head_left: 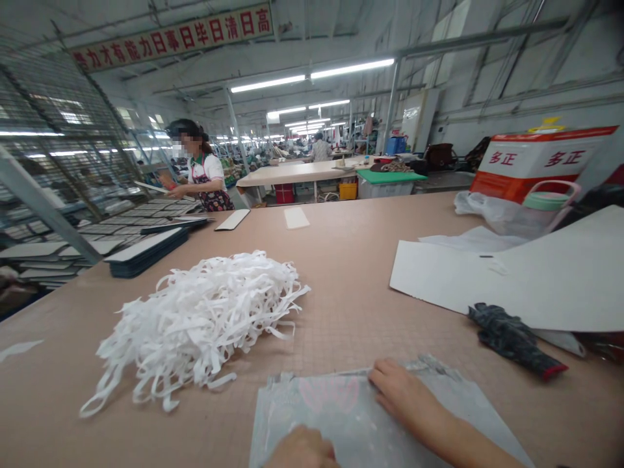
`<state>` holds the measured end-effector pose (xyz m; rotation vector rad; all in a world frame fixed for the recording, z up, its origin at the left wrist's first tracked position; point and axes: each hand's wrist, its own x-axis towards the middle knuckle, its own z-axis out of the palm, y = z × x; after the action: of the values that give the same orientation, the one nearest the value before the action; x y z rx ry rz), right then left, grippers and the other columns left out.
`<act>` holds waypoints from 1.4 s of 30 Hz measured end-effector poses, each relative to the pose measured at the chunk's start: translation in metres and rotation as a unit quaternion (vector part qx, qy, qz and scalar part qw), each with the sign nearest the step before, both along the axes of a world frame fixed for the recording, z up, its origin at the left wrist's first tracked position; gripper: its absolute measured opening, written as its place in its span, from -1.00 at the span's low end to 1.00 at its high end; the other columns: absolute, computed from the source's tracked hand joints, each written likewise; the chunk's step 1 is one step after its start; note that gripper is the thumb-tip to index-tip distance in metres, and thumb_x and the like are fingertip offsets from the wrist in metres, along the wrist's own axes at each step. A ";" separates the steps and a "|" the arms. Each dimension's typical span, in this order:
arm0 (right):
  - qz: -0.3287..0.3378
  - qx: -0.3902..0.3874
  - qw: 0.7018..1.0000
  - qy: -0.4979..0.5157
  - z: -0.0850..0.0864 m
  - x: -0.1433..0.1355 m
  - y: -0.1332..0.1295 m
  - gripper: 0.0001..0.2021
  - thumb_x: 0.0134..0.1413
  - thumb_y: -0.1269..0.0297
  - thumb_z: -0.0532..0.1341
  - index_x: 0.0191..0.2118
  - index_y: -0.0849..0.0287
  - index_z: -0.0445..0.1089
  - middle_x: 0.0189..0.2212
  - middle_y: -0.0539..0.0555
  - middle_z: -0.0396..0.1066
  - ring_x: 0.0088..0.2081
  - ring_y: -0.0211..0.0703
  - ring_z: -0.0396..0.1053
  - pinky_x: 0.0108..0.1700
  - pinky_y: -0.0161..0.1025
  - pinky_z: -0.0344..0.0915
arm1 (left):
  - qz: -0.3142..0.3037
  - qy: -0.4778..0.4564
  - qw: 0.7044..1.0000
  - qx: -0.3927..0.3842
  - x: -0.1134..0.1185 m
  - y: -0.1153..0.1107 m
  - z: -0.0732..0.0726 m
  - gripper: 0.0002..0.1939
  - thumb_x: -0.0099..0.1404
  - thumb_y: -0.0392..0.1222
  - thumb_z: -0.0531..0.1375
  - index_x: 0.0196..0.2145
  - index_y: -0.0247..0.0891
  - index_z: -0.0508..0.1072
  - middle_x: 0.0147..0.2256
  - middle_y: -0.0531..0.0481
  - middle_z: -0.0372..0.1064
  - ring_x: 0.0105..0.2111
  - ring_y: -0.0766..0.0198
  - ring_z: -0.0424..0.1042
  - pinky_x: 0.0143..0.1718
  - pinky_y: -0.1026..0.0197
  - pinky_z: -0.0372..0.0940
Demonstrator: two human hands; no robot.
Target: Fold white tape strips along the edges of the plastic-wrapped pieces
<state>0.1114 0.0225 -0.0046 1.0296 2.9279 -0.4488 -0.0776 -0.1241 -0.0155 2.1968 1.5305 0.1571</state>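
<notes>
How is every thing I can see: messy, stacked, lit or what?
Left hand, partly out of view
Right hand, resting on the plastic sheets
Plastic sheets, piled flat
White strips, heaped and tangled
Dark glove, crumpled, unworn
Large white sheet, spread out
Dark-edged boards, stacked
Green-topped container, pink handle raised
Ceiling lights, lit

Brown table [346, 286]. Strips [209, 318] heaped left; plastic sheets [336, 426] near edge; glove [511, 341] by board [517, 279], right; panel stack [149, 250], far left; two loose panels [296, 218] far side.
</notes>
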 end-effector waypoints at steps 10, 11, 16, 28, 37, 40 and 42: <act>0.033 0.046 0.995 0.078 -0.012 0.002 -0.008 -0.79 -0.12 0.60 0.01 -0.39 0.24 0.31 -0.35 0.13 0.33 -0.26 -0.10 0.25 -0.19 -0.22 0.15 | 0.139 0.056 0.981 0.121 0.029 0.061 0.008 -0.81 0.15 -0.19 0.17 -0.23 -0.18 0.35 -0.19 0.00 0.30 -0.18 0.19 0.24 -0.16 0.15 0.13; 0.050 0.033 0.994 0.093 -0.007 0.004 -0.011 -0.78 -0.13 0.60 0.01 -0.36 0.23 0.30 -0.33 0.12 0.32 -0.25 -0.12 0.25 -0.18 -0.24 0.13 | 0.127 0.060 0.980 0.141 0.031 0.063 0.003 -0.85 0.16 -0.19 0.17 -0.27 -0.19 0.35 -0.20 0.01 0.31 -0.19 0.19 0.24 -0.15 0.14 0.12; 0.046 -0.060 0.994 0.079 0.018 0.027 -0.006 -0.77 -0.10 0.39 0.10 -0.22 0.14 0.26 -0.32 0.07 0.36 -0.28 -0.10 0.29 -0.24 -0.24 0.13 | 0.055 0.073 0.984 0.152 0.024 0.056 -0.002 -0.94 0.20 -0.20 0.14 -0.36 -0.21 0.31 -0.35 0.05 0.36 -0.30 0.26 0.30 -0.22 0.20 0.13; -0.070 -0.066 0.994 -0.046 0.004 0.100 0.082 -0.79 -0.24 0.50 0.09 -0.41 0.14 0.38 -0.39 0.13 0.42 -0.31 0.00 0.34 -0.32 -0.21 0.09 | 0.141 0.159 0.976 0.051 -0.067 0.023 0.049 -0.86 0.10 -0.33 0.11 -0.34 -0.18 0.36 -0.34 0.05 0.39 -0.29 0.21 0.35 -0.24 0.19 0.14; -0.155 -0.354 0.895 0.224 0.021 -0.122 0.082 -0.88 -0.06 0.44 0.16 -0.55 0.23 0.34 -0.55 -0.02 0.34 -0.39 -0.23 0.29 -0.34 -0.33 0.15 | 0.176 0.164 0.941 0.238 -0.065 0.052 0.066 -0.75 0.16 -0.37 0.03 -0.22 -0.17 0.35 -0.27 -0.01 0.36 -0.24 0.18 0.32 -0.13 0.08 0.16; -0.216 -0.437 0.837 0.250 0.010 -0.181 0.083 -0.83 0.11 0.28 0.09 -0.35 0.27 0.34 -0.45 0.00 0.34 -0.45 -0.29 0.31 -0.41 -0.31 0.25 | 0.193 0.170 0.903 0.345 -0.080 0.059 0.082 -0.76 0.21 -0.37 -0.03 -0.23 -0.18 0.36 -0.21 -0.04 0.36 -0.15 0.20 0.30 0.03 0.00 0.02; -0.254 -0.486 0.790 0.273 0.004 -0.208 0.082 -0.77 0.14 0.21 0.08 -0.17 0.26 0.29 -0.28 0.05 0.34 -0.35 -0.24 0.34 -0.33 -0.21 0.32 | 0.212 0.179 0.880 0.385 -0.093 0.064 0.091 -0.75 0.24 -0.35 -0.05 -0.23 -0.19 0.36 -0.18 -0.05 0.36 -0.09 0.19 0.28 0.08 -0.04 -0.07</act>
<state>-0.0968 0.1045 -0.0006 1.5666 2.0094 -2.2541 -0.1711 -0.0600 0.0753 2.5039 2.4831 0.6232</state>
